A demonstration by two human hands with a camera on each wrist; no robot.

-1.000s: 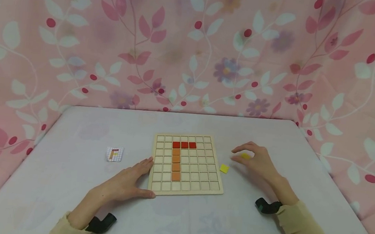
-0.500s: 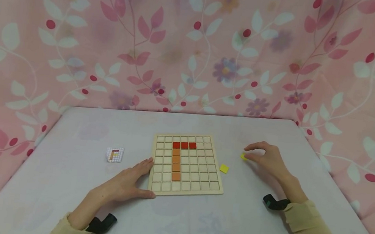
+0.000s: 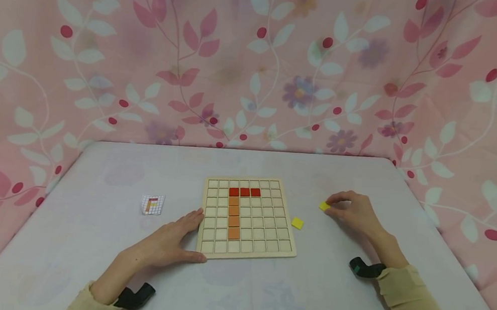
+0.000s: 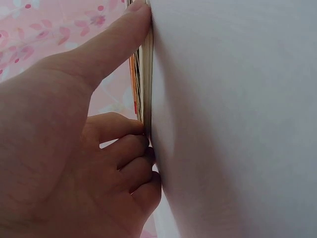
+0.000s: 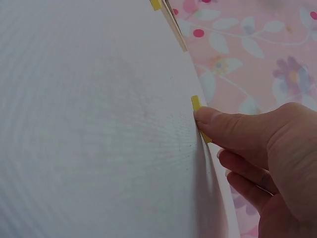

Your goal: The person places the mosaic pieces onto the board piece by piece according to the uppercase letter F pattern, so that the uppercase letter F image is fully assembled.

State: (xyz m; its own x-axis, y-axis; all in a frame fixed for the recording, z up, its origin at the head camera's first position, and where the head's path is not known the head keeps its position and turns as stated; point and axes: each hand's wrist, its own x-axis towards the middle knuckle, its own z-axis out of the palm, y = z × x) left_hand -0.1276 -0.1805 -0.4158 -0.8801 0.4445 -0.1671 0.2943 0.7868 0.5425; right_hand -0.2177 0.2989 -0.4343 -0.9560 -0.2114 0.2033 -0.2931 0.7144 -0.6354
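Note:
A square wooden grid board [image 3: 264, 222] lies mid-table, with red tiles [image 3: 244, 192] in a short row and orange tiles [image 3: 234, 209] in a column below the leftmost red one. My left hand [image 3: 166, 242] rests at the board's left side, thumb at the near corner and fingertips along the edge, fingers relaxed. To the right of the board, my right hand [image 3: 353, 214] pinches a yellow tile [image 5: 195, 103] at the tabletop, thumb over its face in the right wrist view. Another yellow tile [image 3: 297, 223] lies beside the board's right edge.
A small paper card [image 3: 152, 204] printed with a coloured grid pattern lies left of the board. A white cloth [image 3: 242, 301] covers the table. Behind it hangs a pink floral curtain [image 3: 222, 61].
My right hand has moved right and its thumb and fingers have closed on the farther yellow tile. The left hand and the board have stayed in place.

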